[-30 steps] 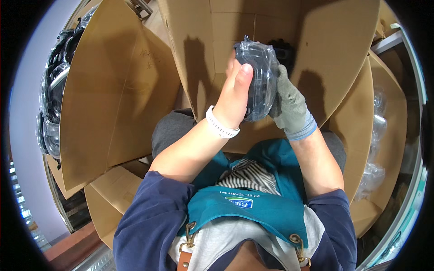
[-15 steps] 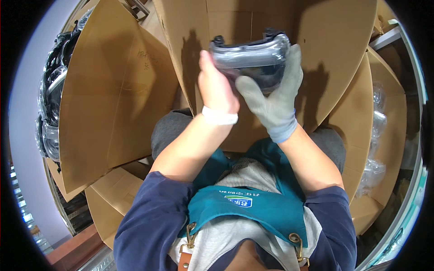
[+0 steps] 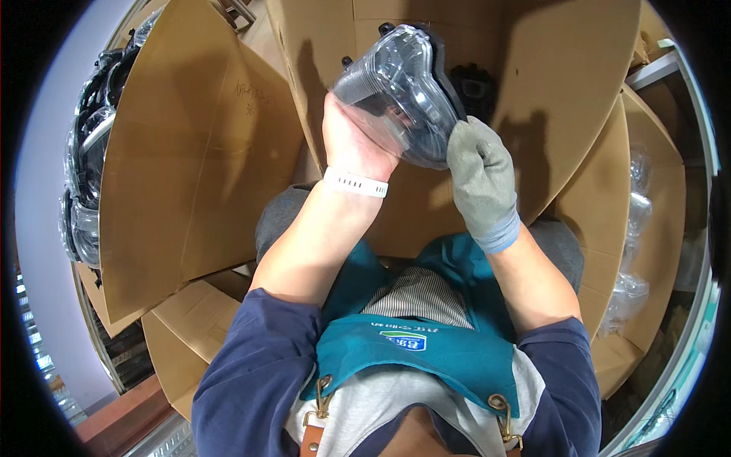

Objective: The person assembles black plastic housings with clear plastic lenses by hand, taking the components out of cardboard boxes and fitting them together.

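A vehicle headlight (image 3: 403, 91) with a clear curved lens and a black housing edge is held up in front of me, tilted. My bare left hand (image 3: 356, 145), with a white band at the wrist, cups the lens from below, and its fingers show through the clear plastic. In a grey glove with a blue cuff, my right hand (image 3: 481, 167) is closed on the headlight's lower right edge, thumb and fingers pinched together. Beyond the headlight, a dark part (image 3: 474, 85) lies inside the open cardboard box (image 3: 563, 99); its kind is hard to make out.
To the left stands a tall cardboard flap (image 3: 190, 167), with several plastic-wrapped black and clear lamps (image 3: 85, 164) behind it. Another cardboard box (image 3: 662, 251) at the right holds several clear-wrapped parts (image 3: 630, 293). A metal rail (image 3: 689, 343) runs along the right side.
The headlight has been turned from lying level to tilted, showing its clear lens. My right hand has shifted down from its side to pinch its edge. The dark part in the box now shows.
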Tool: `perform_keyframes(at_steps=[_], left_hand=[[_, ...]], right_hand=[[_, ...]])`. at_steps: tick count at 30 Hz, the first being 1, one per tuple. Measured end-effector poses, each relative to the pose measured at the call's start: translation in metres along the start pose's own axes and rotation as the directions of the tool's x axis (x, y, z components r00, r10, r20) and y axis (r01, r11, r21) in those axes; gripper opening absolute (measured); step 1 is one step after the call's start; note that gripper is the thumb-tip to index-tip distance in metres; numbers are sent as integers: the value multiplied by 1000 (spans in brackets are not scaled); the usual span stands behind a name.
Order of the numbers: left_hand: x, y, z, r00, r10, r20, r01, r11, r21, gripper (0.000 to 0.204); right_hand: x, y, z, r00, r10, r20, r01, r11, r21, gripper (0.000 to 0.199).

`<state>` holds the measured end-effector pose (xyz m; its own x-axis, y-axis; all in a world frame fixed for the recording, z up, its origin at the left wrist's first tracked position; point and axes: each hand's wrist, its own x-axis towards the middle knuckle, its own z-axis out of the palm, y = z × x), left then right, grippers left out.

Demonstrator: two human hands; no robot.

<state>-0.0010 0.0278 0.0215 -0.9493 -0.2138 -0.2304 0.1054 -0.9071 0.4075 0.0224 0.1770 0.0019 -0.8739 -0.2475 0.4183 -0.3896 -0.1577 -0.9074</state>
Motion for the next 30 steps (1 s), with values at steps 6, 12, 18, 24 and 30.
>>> perform_keyframes(at_steps=[6,12,18,24,30], left_hand=[[13,26,-6,988,89,123,-98,993,66,45],[7,4,-20,941,311,135,-339,873,350,34],[-5,-10,-22,926,326,189,-371,872,318,32],[3,-5,-20,953,262,154,-291,935,205,31],[1,-5,-25,949,223,224,-276,931,241,34]], right_hand=[[15,-15,-1,974,221,39,-225,959,176,30],[9,-18,-20,985,115,-131,-135,980,-149,47],[-1,0,-17,968,159,-195,-105,960,260,40],[0,0,-19,952,210,-221,-28,782,622,34],[3,-21,-30,923,382,43,-357,813,459,29]])
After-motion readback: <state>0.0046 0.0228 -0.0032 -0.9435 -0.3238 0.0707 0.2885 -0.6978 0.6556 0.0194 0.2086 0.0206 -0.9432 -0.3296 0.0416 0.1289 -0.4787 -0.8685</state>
